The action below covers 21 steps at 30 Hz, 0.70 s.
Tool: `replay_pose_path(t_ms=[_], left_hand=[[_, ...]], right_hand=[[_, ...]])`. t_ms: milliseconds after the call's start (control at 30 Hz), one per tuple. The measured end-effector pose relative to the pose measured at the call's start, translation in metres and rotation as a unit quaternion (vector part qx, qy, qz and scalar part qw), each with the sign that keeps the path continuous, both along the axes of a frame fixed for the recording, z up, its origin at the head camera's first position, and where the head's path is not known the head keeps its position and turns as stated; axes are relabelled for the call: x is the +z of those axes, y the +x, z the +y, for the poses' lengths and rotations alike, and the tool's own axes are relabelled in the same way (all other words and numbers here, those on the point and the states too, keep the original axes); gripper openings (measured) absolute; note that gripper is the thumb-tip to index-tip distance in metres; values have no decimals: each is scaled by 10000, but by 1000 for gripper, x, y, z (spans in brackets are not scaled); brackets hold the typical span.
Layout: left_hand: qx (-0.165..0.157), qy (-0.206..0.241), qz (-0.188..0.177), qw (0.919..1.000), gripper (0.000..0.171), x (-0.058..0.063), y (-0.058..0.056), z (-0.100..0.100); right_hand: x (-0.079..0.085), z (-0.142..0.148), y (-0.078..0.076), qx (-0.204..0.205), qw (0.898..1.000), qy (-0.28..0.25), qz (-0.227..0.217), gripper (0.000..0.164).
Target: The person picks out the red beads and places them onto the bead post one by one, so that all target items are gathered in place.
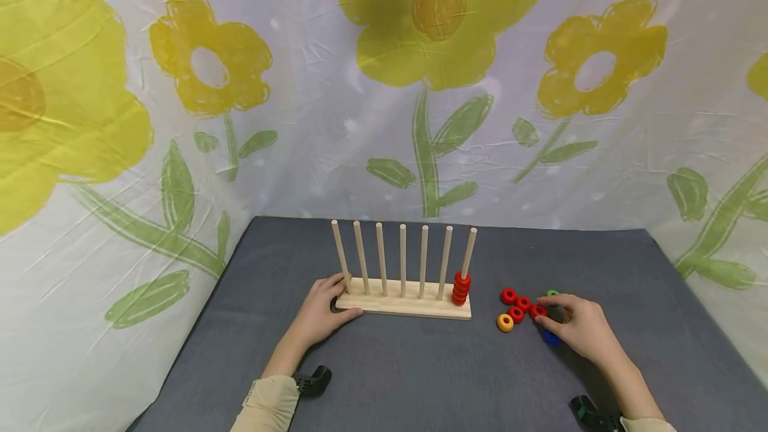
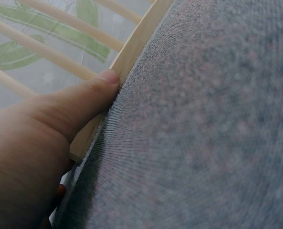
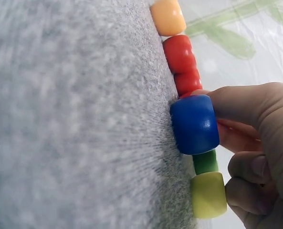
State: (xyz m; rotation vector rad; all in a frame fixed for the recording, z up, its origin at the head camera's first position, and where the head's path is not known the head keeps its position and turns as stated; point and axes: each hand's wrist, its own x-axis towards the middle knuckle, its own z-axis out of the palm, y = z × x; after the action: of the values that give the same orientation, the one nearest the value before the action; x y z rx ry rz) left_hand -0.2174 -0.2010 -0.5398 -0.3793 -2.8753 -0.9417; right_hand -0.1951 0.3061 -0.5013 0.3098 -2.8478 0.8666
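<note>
A wooden peg stand (image 1: 390, 305) with a row of upright pegs stands mid-table. My left hand (image 1: 321, 312) grips its left end, thumb along the front edge and fingers behind. In the left wrist view the thumb presses on the base (image 2: 131, 55). Several red rings (image 1: 461, 289) are stacked on the rightmost peg. On the right my right hand (image 1: 579, 327) pinches a red ring (image 1: 537, 311) between thumb and forefinger, low over the cloth. In the right wrist view a blue ring (image 3: 196, 125) partly hides this pinch.
Loose beside the right hand lie more red rings (image 1: 508, 296), an orange ring (image 1: 505, 323) and a green ring (image 1: 553, 293). The right wrist view shows a yellow ring (image 3: 209, 194) by the curled fingers. Grey cloth (image 1: 420, 379) covers the table, with a flowered curtain (image 1: 312, 152) behind.
</note>
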Motion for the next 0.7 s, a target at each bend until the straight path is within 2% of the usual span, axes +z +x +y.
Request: replay_pose_path(t_ms=[300, 533, 700], left_hand=[[14, 60, 27, 10000, 77, -2, 0, 0], [39, 57, 0, 10000, 77, -1, 0, 0], [42, 57, 4, 10000, 77, -1, 0, 1]], right_hand=[[3, -1, -2, -29, 9994, 86, -345, 33], [4, -3, -1, -61, 9997, -6, -247, 32], [2, -3, -1, -118, 9999, -29, -19, 30]])
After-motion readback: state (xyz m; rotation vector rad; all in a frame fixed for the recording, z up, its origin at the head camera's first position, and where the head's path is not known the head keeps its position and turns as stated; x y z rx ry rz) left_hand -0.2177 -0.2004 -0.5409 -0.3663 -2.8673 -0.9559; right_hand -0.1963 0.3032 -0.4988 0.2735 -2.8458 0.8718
